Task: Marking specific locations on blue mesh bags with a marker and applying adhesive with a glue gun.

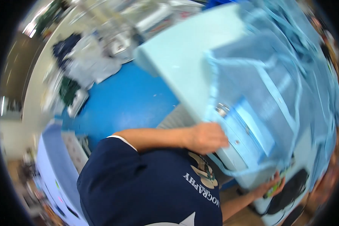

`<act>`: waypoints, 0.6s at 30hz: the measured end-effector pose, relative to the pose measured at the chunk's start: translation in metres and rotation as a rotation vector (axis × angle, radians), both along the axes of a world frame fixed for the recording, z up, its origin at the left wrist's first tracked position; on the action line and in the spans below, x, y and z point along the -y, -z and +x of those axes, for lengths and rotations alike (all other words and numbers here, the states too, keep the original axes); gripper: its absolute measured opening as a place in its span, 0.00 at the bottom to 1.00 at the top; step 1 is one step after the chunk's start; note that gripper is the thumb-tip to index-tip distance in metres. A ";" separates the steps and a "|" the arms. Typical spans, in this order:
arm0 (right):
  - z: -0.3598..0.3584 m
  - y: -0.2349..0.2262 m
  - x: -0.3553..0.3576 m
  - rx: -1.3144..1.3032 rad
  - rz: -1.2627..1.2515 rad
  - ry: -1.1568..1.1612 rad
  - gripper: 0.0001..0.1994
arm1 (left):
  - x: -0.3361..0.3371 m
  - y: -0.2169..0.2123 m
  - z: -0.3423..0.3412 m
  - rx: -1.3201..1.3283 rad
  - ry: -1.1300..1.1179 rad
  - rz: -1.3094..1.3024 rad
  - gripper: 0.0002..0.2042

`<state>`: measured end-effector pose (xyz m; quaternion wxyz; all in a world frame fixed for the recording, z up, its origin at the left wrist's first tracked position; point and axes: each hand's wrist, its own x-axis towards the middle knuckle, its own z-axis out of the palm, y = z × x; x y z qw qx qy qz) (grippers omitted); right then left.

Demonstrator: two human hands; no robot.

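Observation:
A light-blue mesh piece (248,81) with pale-blue binding lies over a white sewing machine (233,154) on the right. My left hand (208,138) is closed at the near edge of the mesh, where the binding runs into the fingers. The fingertips are partly hidden. Farther right and lower, my right hand (270,188) is closed round a small green tool (275,187), too blurred to name closely. That hand is just below the mesh's lower edge, beside a black flat thing (288,192) on the table.
The pale table (192,56) reaches away to the far side, with more light-blue mesh (286,22) heaped at its far right. White plastic bags (88,62) and dark cloth (66,49) lie beyond the blue floor (128,98). A lilac bin-like thing (51,154) stands at left.

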<state>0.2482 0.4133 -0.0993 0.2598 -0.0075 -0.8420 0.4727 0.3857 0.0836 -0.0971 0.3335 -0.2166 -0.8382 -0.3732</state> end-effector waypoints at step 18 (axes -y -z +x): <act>-0.039 -0.001 0.085 -0.478 0.392 -0.595 0.12 | -0.036 0.052 0.020 -0.303 -0.004 0.244 0.05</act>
